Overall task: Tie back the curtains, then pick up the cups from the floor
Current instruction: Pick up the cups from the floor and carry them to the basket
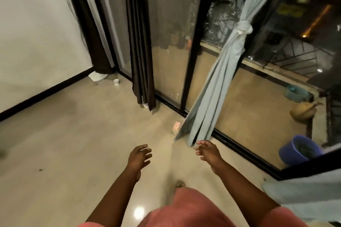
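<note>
Both arms stretched toward 12 o'clock; left hand [139, 157] and right hand [207, 151] empty, fingers loosely spread.

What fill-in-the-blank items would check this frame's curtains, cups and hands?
1. The light blue curtain is gathered by a ____ partway up.
2. The patterned cup on the floor stands just left of the ____ curtain's hem.
3. The left hand and right hand both hold ____.
4. The small white cup sits near the room's ____.

Missing words: knot; light blue; nothing; corner
</note>
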